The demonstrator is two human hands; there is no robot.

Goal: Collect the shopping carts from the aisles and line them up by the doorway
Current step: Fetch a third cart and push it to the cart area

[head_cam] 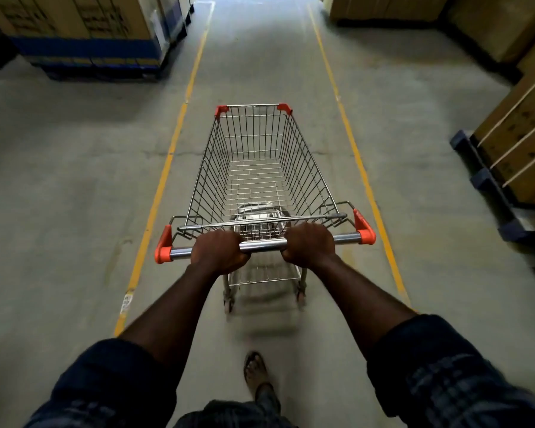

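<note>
A wire shopping cart (254, 162) with orange corner caps stands right in front of me on the concrete floor, its basket empty. My left hand (218, 251) grips the chrome handle bar (261, 244) left of its middle. My right hand (309, 244) grips the same bar right of the middle. Both arms reach straight forward. The cart's rear wheels look blurred below the handle.
Two yellow floor lines (167, 162) mark a lane running ahead, and the cart sits between them. Stacked cardboard boxes on a blue pallet (84, 32) stand at the far left. More boxes on dark pallets (519, 140) line the right side. My sandalled foot (255, 370) is on the floor below.
</note>
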